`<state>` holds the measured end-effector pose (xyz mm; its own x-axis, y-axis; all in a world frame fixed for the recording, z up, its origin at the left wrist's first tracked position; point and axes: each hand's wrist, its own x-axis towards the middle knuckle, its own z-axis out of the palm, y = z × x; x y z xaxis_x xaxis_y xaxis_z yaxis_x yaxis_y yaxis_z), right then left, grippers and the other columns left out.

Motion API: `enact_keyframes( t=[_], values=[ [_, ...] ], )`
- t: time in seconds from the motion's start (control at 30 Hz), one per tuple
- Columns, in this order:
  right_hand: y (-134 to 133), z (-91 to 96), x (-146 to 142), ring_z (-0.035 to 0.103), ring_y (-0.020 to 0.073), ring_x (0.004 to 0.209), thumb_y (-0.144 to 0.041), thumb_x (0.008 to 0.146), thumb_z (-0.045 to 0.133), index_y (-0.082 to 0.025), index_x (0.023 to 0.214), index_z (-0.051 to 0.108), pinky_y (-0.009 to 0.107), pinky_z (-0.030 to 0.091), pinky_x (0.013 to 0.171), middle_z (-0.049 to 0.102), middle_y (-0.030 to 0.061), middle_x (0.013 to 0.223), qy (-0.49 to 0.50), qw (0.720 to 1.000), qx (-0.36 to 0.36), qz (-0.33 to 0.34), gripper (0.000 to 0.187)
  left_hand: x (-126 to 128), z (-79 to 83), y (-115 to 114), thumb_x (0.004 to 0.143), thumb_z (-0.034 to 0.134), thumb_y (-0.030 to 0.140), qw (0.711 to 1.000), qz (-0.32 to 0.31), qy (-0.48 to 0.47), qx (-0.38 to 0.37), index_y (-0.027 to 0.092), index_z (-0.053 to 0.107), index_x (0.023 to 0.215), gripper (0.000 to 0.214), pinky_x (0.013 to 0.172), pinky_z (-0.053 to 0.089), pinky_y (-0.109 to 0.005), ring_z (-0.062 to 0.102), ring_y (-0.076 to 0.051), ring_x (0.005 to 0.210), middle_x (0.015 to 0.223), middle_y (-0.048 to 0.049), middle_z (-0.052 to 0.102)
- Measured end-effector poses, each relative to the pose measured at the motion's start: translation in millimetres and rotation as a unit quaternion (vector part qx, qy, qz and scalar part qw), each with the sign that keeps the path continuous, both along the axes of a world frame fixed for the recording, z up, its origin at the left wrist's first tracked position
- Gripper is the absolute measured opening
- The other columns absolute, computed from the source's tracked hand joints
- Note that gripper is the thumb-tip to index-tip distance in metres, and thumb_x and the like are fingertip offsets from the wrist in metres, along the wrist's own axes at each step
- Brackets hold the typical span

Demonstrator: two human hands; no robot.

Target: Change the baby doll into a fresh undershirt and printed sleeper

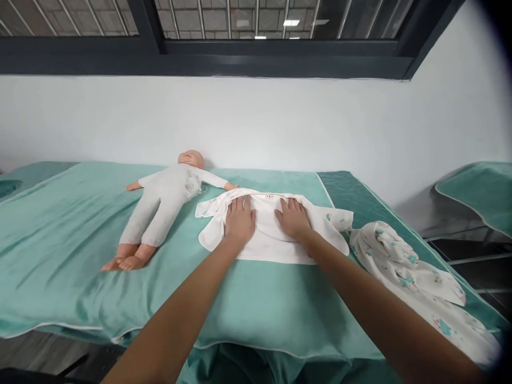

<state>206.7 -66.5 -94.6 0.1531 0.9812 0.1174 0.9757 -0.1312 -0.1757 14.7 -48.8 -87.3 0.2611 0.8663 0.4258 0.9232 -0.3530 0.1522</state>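
Observation:
A small white baby shirt (pixel 276 250) lies spread on the green sheet, its printed sleeves out to both sides and a small label near the neckline. My left hand (pixel 240 220) rests flat on the left part of the shirt, fingers stretched toward the collar. On the right part lies my right hand (pixel 293 217), also flat with its fingers extended. Neither hand grips the cloth. Left of the shirt, a baby doll (pixel 164 194) with a white cloth body lies on its back. One doll hand reaches close to the shirt's left sleeve.
Printed white baby clothing (pixel 404 277) lies bunched on the right side of the bed. A green sheet (pixel 72 229) covers the bed, which stands against a white wall (pixel 256 122) below a dark window frame (pixel 280 64). A green-covered seat (pixel 480 192) is at far right.

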Motion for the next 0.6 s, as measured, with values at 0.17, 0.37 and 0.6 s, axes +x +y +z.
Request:
enact_keyframes(
  t=[0.17, 0.37, 0.6],
  values=[
    [-55.7, 10.5, -4.4, 0.017, 0.0212, 0.149, -0.045, 0.099, 0.028, -0.021, 0.146, 0.039, 0.041, 0.016, 0.125, 0.019, 0.0053, 0.158, -0.010, 0.996, 0.003, 0.093, 0.055, -17.7, 10.8, -34.2, 0.098, 0.029, 0.038, 0.997, -0.076, -0.012, -0.014, 0.016, 0.059, 0.116, 0.041, 0.109, 0.035, -0.038, 0.039, -0.021, 0.128, 0.137, -0.0080, 0.046],
    [-158.8, -0.7, 9.2, 0.046, 0.0142, 0.118, -0.039, 0.099, 0.034, -0.023, 0.114, 0.061, 0.033, 0.035, 0.104, 0.054, 0.0019, 0.127, -0.010, 0.976, 0.116, 0.182, 0.035, -64.6, 11.6, -94.4, 0.100, 0.020, 0.044, 0.987, -0.135, 0.016, -0.083, 0.016, 0.059, 0.086, 0.050, 0.086, 0.034, -0.033, 0.047, -0.014, 0.092, 0.092, -0.0048, 0.058],
    [-173.3, 6.2, 26.6, 0.048, 0.0147, 0.097, -0.046, 0.098, 0.035, -0.018, 0.093, 0.061, 0.033, 0.037, 0.088, 0.058, 0.0046, 0.099, 0.025, 0.984, 0.052, 0.168, 0.038, -83.3, 8.7, -111.2, 0.100, 0.024, 0.045, 0.982, -0.155, -0.004, -0.109, 0.015, 0.058, 0.083, 0.048, 0.084, 0.032, -0.030, 0.047, -0.012, 0.088, 0.087, -0.0033, 0.058]
  ],
)
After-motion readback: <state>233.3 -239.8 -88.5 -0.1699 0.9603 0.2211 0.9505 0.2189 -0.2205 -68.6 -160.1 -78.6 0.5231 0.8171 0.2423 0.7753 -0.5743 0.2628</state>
